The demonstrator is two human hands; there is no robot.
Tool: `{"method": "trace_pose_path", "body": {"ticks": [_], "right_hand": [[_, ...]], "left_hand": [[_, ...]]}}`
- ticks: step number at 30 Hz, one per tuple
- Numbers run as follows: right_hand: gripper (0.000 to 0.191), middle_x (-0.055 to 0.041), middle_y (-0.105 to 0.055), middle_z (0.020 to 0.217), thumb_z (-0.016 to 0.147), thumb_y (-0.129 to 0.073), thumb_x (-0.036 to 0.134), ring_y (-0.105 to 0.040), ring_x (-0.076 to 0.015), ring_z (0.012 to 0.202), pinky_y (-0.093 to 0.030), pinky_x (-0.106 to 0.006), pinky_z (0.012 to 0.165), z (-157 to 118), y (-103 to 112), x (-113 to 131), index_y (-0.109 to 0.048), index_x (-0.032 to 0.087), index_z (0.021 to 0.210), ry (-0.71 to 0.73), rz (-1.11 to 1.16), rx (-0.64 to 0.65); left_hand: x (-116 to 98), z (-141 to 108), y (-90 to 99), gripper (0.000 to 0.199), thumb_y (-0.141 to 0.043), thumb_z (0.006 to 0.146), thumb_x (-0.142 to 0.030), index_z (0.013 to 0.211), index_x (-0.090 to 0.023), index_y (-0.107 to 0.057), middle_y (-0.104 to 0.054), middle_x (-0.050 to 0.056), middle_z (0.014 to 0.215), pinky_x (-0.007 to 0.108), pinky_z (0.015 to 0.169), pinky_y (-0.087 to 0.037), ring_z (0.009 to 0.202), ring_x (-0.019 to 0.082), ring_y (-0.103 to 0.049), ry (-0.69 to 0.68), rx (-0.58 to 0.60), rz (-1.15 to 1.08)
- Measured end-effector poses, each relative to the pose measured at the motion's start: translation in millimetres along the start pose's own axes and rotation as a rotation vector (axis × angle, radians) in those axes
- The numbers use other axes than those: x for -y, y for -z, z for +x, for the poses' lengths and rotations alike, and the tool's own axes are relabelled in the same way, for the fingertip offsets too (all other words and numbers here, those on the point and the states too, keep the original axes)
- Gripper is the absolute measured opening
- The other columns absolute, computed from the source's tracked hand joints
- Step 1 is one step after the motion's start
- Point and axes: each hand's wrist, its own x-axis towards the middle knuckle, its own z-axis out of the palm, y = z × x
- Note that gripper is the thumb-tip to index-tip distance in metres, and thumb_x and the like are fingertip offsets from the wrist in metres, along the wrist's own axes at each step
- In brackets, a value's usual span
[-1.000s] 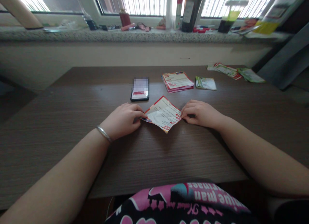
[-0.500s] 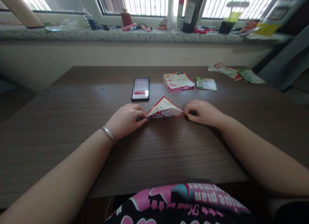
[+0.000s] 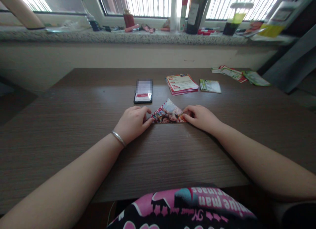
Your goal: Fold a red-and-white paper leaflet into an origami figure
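Note:
A printed paper sheet [image 3: 169, 114], folded into a triangle with a colourful picture side up, lies on the table before me. My left hand [image 3: 133, 121], with a silver bangle at the wrist, is closed at its left corner, thumb on the near edge. At the opposite corner, my right hand [image 3: 199, 115] grips the sheet between thumb and curled fingers. The triangle's tip points away from me. Just behind it are a phone [image 3: 143, 91] with a partly blurred screen and a stack of printed sheets [image 3: 182, 84].
Beside the stack lies a small pile of green and white cards [image 3: 210, 86]. More printed slips [image 3: 233, 73] are scattered at the table's far right. Bottles, jars and small items line the stone windowsill [image 3: 103, 37]. The brown wooden table [image 3: 158, 156] reaches to the wall.
The sheet's near half has gone over onto the far half, so the text side is now covered and the picture shows. My right hand has shifted left.

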Motion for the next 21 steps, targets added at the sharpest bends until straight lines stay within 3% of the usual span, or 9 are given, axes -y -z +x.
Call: {"method": "trace_pose_path", "body": {"ticks": [4, 10, 15, 21], "right_hand": [[0.031, -0.0028, -0.063, 0.074, 0.082, -0.058, 0.05, -0.053, -0.018, 0.07, -0.032, -0.028, 0.059, 1, -1, 6, -0.064, 0.022, 0.093, -0.066, -0.065, -0.004], [0.037, -0.0017, -0.062, 0.072, 0.078, -0.063, 0.055, -0.051, -0.0174, 0.067, -0.029, -0.027, 0.057, 2, -2, 5, -0.064, 0.022, 0.095, -0.072, -0.069, 0.005], [0.027, -0.0005, -0.061, 0.072, 0.081, -0.063, 0.042, -0.051, -0.0162, 0.068, -0.03, -0.027, 0.059, 3, 0, -3, -0.065, 0.021, 0.098, -0.014, -0.001, 0.029], [0.022, 0.0025, -0.057, 0.066, 0.083, -0.059, 0.028, -0.05, -0.0131, 0.06, -0.034, -0.025, 0.057, -1, -3, -15, -0.065, 0.021, 0.103, 0.03, 0.188, 0.045]], "left_hand": [[-4, 0, 0.1, 0.035, -0.053, 0.089, -0.041, 0.113, -0.017, -0.061, -0.068, 0.009, 0.098, 0.038, 0.084, -0.045, 0.093, 0.026, -0.06, -0.028, -0.016, 0.071], [-6, -1, 2.8, 0.031, -0.048, 0.093, -0.041, 0.105, -0.018, -0.064, -0.068, 0.009, 0.098, 0.039, 0.086, -0.045, 0.095, 0.027, -0.059, -0.084, 0.023, 0.145], [-1, -2, 2.5, 0.028, -0.049, 0.092, -0.035, 0.11, -0.019, -0.064, -0.068, 0.009, 0.102, 0.04, 0.089, -0.045, 0.097, 0.026, -0.059, -0.099, 0.057, 0.112], [11, 0, -0.3, 0.025, -0.054, 0.088, -0.03, 0.107, -0.02, -0.067, -0.069, 0.006, 0.096, 0.039, 0.087, -0.045, 0.096, 0.025, -0.058, -0.085, 0.055, -0.111]]}}
